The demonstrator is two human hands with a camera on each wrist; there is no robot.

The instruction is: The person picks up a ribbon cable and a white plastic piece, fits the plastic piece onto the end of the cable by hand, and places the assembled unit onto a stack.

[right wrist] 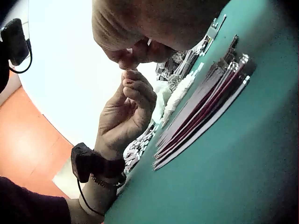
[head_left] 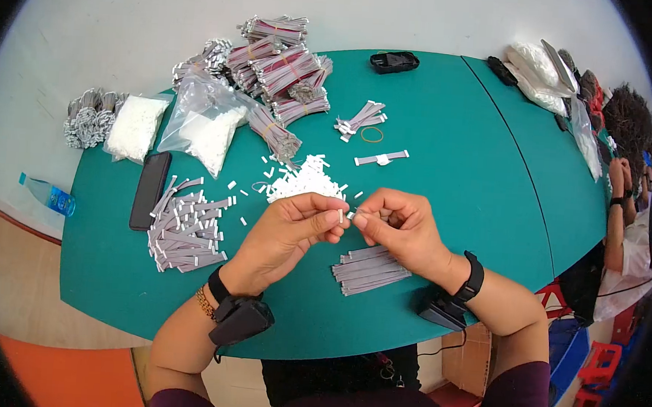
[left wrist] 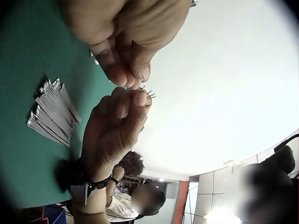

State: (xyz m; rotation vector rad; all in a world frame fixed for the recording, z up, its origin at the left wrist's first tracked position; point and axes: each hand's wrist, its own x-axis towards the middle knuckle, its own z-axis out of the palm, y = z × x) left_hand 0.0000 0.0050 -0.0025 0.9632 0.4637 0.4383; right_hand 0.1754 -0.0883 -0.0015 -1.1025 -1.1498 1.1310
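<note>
While my left hand (head_left: 291, 227) pinches a small white piece (head_left: 341, 215) above the worktop (head_left: 476, 190), my right hand (head_left: 407, 227) pinches thin wire ends (left wrist: 150, 95) beside it; a cable stack (head_left: 367, 271) lies toward the near edge.

White connector piece (head_left: 341, 215): small, narrow; you pinch it at the fingertips of your left hand (head_left: 291, 231), its long side roughly upright in the head view, partly covered.
Thin leads (left wrist: 150, 95): fine, with small tips, slightly splayed; they project from the fingertips of your right hand (head_left: 403, 227), the remainder hidden by your fingers.
Spacing: the two lie near each other; you cannot tell whether they touch.
</note>
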